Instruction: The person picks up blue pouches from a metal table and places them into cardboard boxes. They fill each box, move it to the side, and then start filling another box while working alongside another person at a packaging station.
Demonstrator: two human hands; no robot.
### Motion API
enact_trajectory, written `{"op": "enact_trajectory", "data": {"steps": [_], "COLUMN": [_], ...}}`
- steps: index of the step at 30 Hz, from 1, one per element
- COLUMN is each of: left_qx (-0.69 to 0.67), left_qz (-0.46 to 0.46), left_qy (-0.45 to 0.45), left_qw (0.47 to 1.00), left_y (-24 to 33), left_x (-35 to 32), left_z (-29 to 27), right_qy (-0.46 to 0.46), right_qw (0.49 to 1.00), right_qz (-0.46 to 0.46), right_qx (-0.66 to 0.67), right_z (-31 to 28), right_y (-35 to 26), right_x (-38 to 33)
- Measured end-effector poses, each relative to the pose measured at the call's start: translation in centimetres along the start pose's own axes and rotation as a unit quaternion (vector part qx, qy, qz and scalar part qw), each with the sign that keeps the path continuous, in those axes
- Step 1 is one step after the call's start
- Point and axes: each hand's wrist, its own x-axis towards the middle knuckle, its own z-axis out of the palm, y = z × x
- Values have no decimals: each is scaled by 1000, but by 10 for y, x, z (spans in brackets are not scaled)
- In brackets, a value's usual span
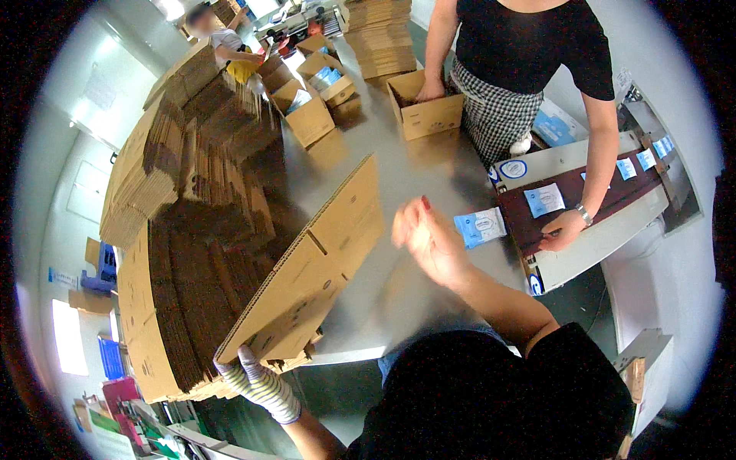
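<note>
My left hand, in a striped glove, is closed on the lower corner of a flattened cardboard box. The box is tilted up on its edge, slanting from lower left to upper right. Over the table my bare right hand is raised, slightly blurred, with its fingers loosely bent and apart and nothing seen in them. Beside it, near the conveyor's end, lies a blue-and-white packet. Left of the tilted box rises a large stack of flattened cardboard boxes.
A conveyor carries several similar packets on the right. A co-worker's hand reaches over it; that person's other hand is in an open carton. Cartons with packets stand farther back on the metal table, near another person.
</note>
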Motion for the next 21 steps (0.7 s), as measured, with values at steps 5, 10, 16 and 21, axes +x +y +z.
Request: {"op": "enact_trajectory", "data": {"steps": [5, 10, 16, 21], "left_qx": [-34, -82, -98, 46], "left_qz": [-66, -95, -175, -171], "left_qy": [-61, -100, -33, 51], "left_qw": [995, 987, 979, 983], "left_y": [6, -29, -60, -86], "left_x": [-8, -11, -25, -26], "left_z": [10, -3, 3, -8], "right_qy": [189, 123, 128, -53], "right_qw": [869, 934, 912, 885], "right_qz": [-127, 51, 53, 87], "right_qx": [-439, -331, -387, -455], "right_z": [-50, -68, -87, -84], "right_y": [1, 13, 54, 46], "right_x": [29, 20, 0, -6]}}
